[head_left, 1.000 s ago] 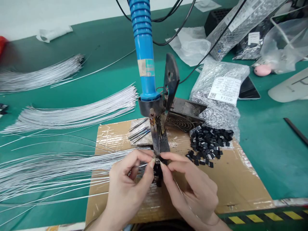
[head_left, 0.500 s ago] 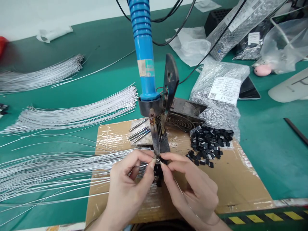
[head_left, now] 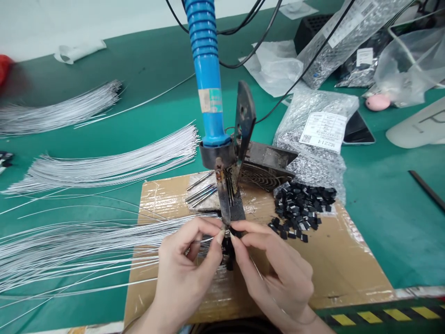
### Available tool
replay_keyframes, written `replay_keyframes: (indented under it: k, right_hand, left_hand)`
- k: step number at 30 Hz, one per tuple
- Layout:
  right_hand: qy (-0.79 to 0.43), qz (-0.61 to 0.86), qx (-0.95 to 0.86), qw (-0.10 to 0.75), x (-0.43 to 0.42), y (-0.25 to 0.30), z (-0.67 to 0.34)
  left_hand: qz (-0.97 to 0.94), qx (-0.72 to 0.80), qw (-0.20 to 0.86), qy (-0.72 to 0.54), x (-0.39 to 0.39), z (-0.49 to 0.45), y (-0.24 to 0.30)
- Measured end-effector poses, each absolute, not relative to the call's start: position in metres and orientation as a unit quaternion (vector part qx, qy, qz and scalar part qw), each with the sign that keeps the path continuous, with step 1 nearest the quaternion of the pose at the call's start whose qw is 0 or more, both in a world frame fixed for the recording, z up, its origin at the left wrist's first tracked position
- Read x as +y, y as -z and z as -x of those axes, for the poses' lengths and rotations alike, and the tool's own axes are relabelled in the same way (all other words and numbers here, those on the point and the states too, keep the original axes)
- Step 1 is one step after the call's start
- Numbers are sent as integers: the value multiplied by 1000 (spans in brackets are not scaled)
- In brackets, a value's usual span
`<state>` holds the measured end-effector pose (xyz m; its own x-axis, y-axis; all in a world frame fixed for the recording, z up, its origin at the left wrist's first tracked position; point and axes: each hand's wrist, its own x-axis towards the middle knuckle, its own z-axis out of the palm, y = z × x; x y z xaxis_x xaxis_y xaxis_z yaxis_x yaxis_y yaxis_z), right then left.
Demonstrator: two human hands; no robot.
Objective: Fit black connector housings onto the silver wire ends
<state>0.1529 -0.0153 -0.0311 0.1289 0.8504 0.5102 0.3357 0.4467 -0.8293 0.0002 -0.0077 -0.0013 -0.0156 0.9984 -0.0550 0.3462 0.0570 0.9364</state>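
A blue-handled soldering iron (head_left: 208, 83) is clamped upright in a dark metal stand (head_left: 244, 111), its tip pointing down between my hands. My left hand (head_left: 191, 264) is closed in a pinch just left of the tip, seemingly on the end of a thin grey wire (head_left: 206, 239). My right hand (head_left: 278, 264) pinches a small black piece against the other side, right under the tip. A fine shiny strand (head_left: 257, 269) runs across the right fingers toward the palm. The fingertips nearly meet, and they hide most of the joint.
Bundles of grey wires (head_left: 114, 160) lie to the left. A pile of small black pieces (head_left: 302, 204) sits on the cardboard (head_left: 347, 273) at right. Behind it are a small fan (head_left: 267, 171), a labelled bubble-wrap bag (head_left: 316, 120) and a phone (head_left: 358, 130). Black cables hang across the back.
Both hands stay nearly still under the iron tip. The whole view shifts very slightly.
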Motion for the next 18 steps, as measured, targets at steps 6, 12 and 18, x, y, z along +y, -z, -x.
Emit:
replay_keyframes:
  k: [6, 12, 18]
  right_hand:
    - [-228, 472, -618, 586, -17, 31, -153]
    - [-276, 477, -603, 577, -18, 31, -155]
    - [-274, 484, -596, 579, -16, 30, -154]
  left_hand:
    - [-560, 602, 418, -386, -6, 0, 2]
    - [-557, 602, 425, -383, -5, 0, 2]
    - [-560, 609, 415, -378, -5, 1, 3]
